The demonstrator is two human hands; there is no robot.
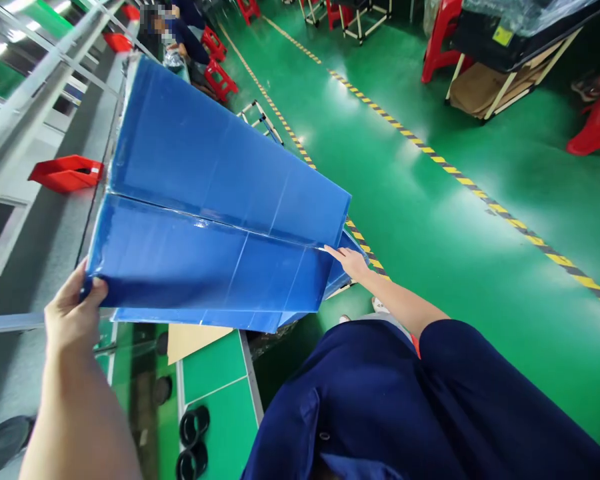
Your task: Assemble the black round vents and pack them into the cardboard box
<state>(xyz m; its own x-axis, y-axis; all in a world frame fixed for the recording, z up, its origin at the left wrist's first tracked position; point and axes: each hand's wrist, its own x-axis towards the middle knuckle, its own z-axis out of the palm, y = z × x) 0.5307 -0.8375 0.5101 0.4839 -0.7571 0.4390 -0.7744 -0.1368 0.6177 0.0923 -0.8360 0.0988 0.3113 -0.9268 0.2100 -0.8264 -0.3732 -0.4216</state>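
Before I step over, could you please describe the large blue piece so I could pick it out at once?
Left of the green floor, find the person's left hand and right hand. The large blue piece spans between them, its lower-left corner in the left hand's grip. Unlike the smaller red bin beside it, it is blue with a seam running lengthwise.

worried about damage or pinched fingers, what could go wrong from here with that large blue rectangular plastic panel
The left grip holds the large blue rectangular plastic panel by one corner, so it might tilt or slip. On the right grip, the index finger reaches the lengthwise seam, where it could get pinched. A red plastic bin looks close to the panel and might get knocked.
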